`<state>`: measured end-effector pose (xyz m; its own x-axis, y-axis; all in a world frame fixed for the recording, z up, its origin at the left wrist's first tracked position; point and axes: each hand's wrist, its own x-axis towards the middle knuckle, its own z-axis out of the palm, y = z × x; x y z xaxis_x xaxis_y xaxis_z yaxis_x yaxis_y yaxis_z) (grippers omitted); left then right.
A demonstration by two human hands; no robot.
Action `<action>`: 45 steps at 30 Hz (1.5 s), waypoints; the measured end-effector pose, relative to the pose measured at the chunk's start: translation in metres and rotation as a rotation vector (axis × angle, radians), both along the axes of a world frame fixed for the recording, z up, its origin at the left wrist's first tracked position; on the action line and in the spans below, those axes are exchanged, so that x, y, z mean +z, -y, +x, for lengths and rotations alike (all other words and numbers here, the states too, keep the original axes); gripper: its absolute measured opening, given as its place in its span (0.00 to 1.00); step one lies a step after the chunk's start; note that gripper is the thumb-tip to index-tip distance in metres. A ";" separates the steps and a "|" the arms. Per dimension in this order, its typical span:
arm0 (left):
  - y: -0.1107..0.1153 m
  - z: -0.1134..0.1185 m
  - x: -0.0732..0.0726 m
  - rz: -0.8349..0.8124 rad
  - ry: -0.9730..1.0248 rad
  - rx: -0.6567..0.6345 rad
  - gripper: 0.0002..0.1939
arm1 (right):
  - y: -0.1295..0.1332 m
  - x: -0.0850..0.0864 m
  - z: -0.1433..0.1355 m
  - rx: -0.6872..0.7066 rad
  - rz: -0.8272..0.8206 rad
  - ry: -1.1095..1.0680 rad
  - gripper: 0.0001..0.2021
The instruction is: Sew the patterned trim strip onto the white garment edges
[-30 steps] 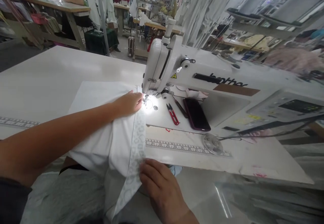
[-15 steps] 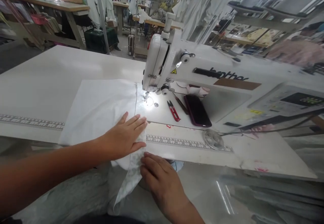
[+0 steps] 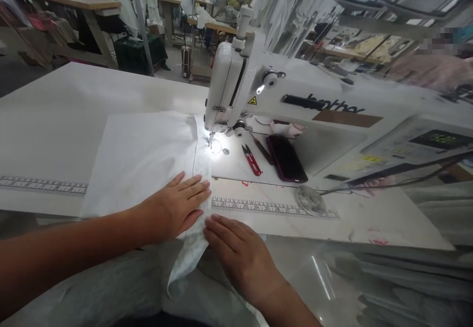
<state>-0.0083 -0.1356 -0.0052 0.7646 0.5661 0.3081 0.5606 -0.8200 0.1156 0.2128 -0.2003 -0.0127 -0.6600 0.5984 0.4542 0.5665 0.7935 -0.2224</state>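
A white cloth (image 3: 140, 144) lies on the sewing machine table, with a folded strip (image 3: 201, 166) along its right edge running up to the lit needle and presser foot (image 3: 211, 140). My left hand (image 3: 173, 206) rests flat on the cloth and strip, its fingers stretched towards the right edge. Just in front of the table's near edge, my right hand (image 3: 240, 255) has its fingers together at the strip's edge and grips it; the thumb is hidden. The strip's lower end hangs off the table between both hands.
Right of the needle lie red thread snips (image 3: 252, 160), a dark-handled tool (image 3: 263, 150) and a phone (image 3: 287, 158). A printed ruler (image 3: 254, 206) runs along the table front, with a clear disc (image 3: 311, 200) on it. The white machine body (image 3: 325, 115) spans the right side.
My left hand has slid slightly towards me over the cloth, and the strip's hanging end has curled. My right hand stays at the strip's edge. The view has shifted a little.
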 end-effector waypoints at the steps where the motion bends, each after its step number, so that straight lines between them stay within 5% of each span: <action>1: -0.006 -0.001 0.000 -0.013 -0.005 -0.004 0.20 | -0.004 0.001 0.001 0.002 -0.013 0.025 0.14; 16: -0.093 -0.006 0.002 -0.006 0.080 -0.074 0.08 | -0.081 0.022 -0.001 -0.019 -0.027 0.150 0.13; 27: -0.154 -0.007 -0.004 0.106 0.101 -0.038 0.10 | -0.137 0.024 -0.006 -0.049 -0.079 0.248 0.12; 32: -0.170 -0.008 -0.002 0.120 0.058 -0.031 0.09 | -0.136 0.026 -0.010 -0.084 -0.127 0.174 0.11; 36: -0.139 -0.008 0.008 0.012 0.037 -0.009 0.10 | -0.095 0.025 -0.017 -0.183 -0.274 0.035 0.10; 41: -0.035 -0.010 0.021 -0.316 0.133 -0.036 0.07 | -0.046 0.016 -0.032 -0.345 -0.346 -0.178 0.02; 45: 0.022 -0.025 0.019 -0.376 0.127 -0.068 0.05 | -0.033 0.019 -0.038 -0.322 -0.796 -0.666 0.09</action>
